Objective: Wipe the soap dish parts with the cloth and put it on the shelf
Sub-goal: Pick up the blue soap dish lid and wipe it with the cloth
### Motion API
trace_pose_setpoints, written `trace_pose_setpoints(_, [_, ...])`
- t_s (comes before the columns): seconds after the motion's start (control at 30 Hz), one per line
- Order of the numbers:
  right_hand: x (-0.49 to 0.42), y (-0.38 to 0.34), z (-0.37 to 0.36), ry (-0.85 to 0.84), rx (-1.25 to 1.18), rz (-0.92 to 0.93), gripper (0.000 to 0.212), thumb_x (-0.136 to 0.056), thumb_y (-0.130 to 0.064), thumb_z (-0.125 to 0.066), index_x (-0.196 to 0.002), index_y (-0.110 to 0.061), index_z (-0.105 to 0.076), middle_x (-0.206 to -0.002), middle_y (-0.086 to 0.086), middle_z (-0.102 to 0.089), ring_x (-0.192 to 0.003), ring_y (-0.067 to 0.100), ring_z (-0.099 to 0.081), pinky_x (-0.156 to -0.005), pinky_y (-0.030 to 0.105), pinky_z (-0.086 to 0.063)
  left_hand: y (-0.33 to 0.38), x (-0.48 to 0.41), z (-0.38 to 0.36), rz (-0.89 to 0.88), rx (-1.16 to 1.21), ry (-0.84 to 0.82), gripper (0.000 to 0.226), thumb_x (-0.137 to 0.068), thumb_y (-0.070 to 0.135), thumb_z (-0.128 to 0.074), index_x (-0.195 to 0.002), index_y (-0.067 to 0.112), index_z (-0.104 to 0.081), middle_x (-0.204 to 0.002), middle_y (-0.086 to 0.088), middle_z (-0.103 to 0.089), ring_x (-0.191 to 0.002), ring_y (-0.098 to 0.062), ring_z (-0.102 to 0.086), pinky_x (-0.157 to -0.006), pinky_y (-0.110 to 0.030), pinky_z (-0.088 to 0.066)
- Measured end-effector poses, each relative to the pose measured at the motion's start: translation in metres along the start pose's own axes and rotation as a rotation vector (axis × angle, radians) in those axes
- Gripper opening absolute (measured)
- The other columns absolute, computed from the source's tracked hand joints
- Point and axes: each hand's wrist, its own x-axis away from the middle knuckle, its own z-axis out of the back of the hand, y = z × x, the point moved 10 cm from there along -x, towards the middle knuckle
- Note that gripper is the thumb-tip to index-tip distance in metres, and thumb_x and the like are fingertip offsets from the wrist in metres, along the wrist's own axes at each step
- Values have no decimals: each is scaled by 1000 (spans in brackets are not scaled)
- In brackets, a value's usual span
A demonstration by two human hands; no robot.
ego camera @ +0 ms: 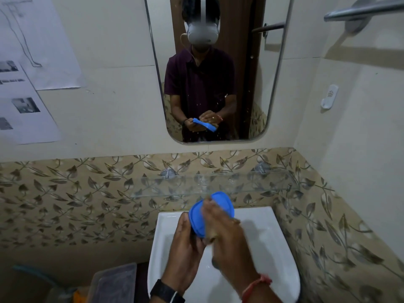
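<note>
Holding the blue soap dish part (220, 205) over the white sink (271, 254), you risk dropping it: your left hand (185, 239) grips only its lower edge, and the rubbing pushes against that hold. From the head view, your right hand (220, 228) is blurred, curled and pressed flat on the part's face; whether it holds the cloth you cannot tell. The glass shelf (170, 189) sits just behind, above the sink, with 1 part yet to reach it.
</note>
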Motion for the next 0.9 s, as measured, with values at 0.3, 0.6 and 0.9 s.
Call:
trace_pose_setpoints(0.3, [5,35,32,185,64,-152,75,-66,28,-51,-130,-10,-65,-141,-5,-55,-136,12,-49,-112,33,-43,-4,5,1,46,2,5,50,-100,41,-40,-129,12,-70,-134,-17,-69,-122,-31,-67,-90,-39,-61])
trace_pose_setpoints(0.6, [14,39,39,211,97,-101,63,-69,23,-51,-121,-7,-70,-134,-1,-60,-130,20,-56,-107,39,-47,-2,2,0,48,-13,-4,45,-97,40,-48,-125,13,-72,-131,-17,-70,-117,-30,-70,-86,-40,-61])
trace_pose_setpoints(0.9, [38,-18,8,148,9,149,49,-82,5,-44,-120,-9,-72,-133,5,-65,-130,16,-57,-111,29,-42,-5,5,-17,39,-28,-33,48,-95,40,-54,-118,3,-72,-107,-25,-76,-95,-32,-77,-74,-40,-64])
